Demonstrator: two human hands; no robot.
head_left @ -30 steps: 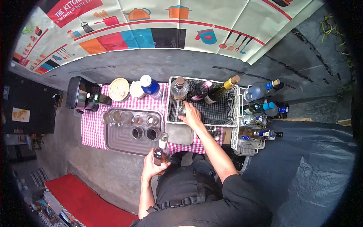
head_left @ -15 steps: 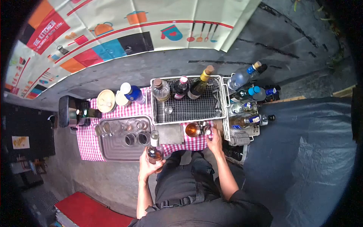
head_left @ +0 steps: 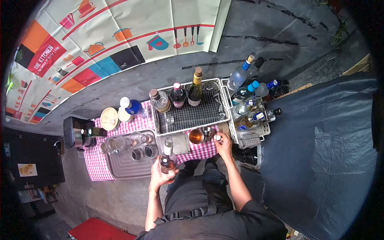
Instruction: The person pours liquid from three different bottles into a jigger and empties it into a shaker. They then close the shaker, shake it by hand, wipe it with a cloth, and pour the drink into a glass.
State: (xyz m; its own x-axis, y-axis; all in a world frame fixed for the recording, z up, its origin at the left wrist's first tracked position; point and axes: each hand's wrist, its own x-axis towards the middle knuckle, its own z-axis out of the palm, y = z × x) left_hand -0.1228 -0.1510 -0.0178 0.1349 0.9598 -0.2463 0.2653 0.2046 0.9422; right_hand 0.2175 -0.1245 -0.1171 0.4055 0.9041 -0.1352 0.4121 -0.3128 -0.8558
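My left hand (head_left: 161,178) is wrapped round a clear glass bottle (head_left: 168,161) with a light neck band and dark amber liquid inside. It stands upright in front of the table edge, its mouth uncapped. In my right hand (head_left: 225,148), a small white bottle cap (head_left: 217,137) is pinched between the fingertips, over the checked cloth. Just left of that cap are a metal jigger (head_left: 207,132) and a glass of amber liquid (head_left: 196,136). A grey folded cloth (head_left: 178,143) lies between the bottle and that glass.
A brown tray (head_left: 127,171) at left carries several glasses. Behind, a white wire basket (head_left: 192,130) holds three bottles and a small glass. Several more bottles crowd a second basket (head_left: 235,135) at right. A black appliance (head_left: 73,130) stands at the far left.
The whole view has turned and shifted a little. My left hand and the bottle have moved slightly right relative to the tray. My right hand still pinches the cap.
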